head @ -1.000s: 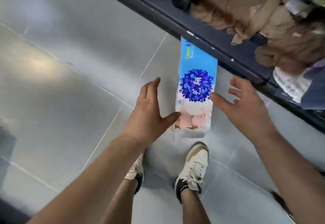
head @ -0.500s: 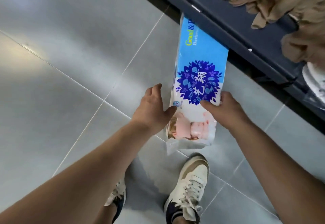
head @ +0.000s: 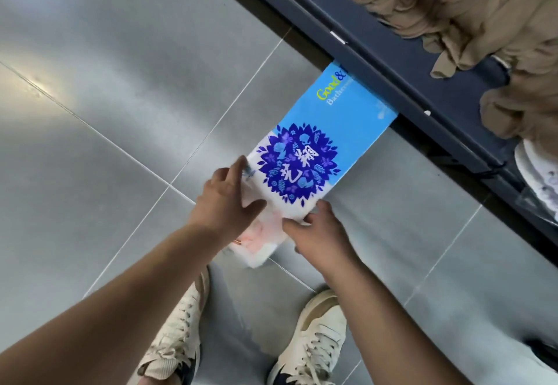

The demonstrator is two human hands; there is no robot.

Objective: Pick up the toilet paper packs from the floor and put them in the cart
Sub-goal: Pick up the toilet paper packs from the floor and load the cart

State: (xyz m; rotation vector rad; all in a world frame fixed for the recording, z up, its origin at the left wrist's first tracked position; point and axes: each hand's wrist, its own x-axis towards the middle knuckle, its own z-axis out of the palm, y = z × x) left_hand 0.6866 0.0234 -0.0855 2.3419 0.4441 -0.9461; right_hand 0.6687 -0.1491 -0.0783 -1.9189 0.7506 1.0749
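Observation:
A long toilet paper pack (head: 320, 143), light blue and white with a dark blue flower emblem, is tilted over the grey tiled floor, its far end under the shelf edge. My left hand (head: 226, 200) grips its left side near the lower end, thumb on top. My right hand (head: 317, 230) holds the lower right edge, fingers curled under it. The pink-printed near end shows between my hands. No cart is in view.
A dark blue shelf edge (head: 377, 61) runs diagonally across the upper right, with tan cloth goods (head: 471, 13) on it. My two feet in cream sneakers (head: 314, 336) stand on the floor (head: 105, 113) just below the pack.
Both hands went from spread open beside the pack to closed on its near end. The pack has swung so its far end points up and right toward the shelf.

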